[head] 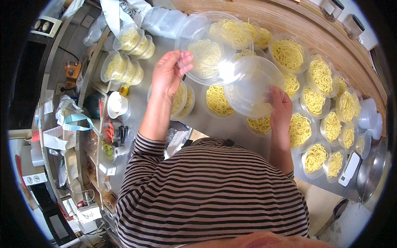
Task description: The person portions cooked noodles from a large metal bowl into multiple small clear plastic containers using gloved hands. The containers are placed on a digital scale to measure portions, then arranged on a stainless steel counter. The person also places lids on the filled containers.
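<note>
My left hand (172,69) grips the edge of a large clear round plastic lid (214,69), raised over the steel worktop. Bowls of yellow noodles show through it; whether it is one lid or several together I cannot tell. In my right hand (279,102) is another clear round lid (248,93), tilted, its left edge overlapping the first in view. Below these, an uncovered-looking bowl of noodles (218,100) stands on the worktop (198,124). A second noodle bowl (260,124) is partly hidden under the right-hand lid.
Many noodle bowls (300,130) crowd the right side, beside a white scale (349,169) and a metal pan (372,170). Stacked noodle tubs (122,69) stand at left, near a white tub (117,105). Plastic-wrapped containers (164,21) lie at the back.
</note>
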`<state>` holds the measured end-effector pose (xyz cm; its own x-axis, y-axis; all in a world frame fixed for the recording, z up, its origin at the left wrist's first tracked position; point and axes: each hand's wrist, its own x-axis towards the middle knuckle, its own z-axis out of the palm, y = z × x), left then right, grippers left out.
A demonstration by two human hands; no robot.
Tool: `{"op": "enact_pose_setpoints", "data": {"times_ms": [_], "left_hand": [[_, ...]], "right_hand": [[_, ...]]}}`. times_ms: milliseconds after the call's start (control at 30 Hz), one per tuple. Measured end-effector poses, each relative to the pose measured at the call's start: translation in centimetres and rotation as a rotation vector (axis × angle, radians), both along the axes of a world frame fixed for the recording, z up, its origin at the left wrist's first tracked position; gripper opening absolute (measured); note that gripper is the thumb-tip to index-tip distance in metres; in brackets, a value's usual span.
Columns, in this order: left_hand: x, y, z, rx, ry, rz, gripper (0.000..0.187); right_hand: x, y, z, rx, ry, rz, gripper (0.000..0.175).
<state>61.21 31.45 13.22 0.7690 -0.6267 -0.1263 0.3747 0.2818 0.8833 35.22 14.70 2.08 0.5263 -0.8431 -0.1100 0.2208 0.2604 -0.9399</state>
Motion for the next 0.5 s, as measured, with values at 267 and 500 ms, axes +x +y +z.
{"op": "enact_pose_setpoints", "data": {"times_ms": [267, 500], "left_hand": [[2.2, 1.1, -0.4, 0.324, -1.029, 0.488, 0.012], [0.2, -1.8, -6.4, 0.812, -1.706, 0.251, 0.015]], "right_hand": [[0.8, 0.6, 1.2, 0.028, 0.026, -0.022, 0.022], [0.0, 0.8, -0.4, 0.007, 0.079, 0.031, 0.024]]}}
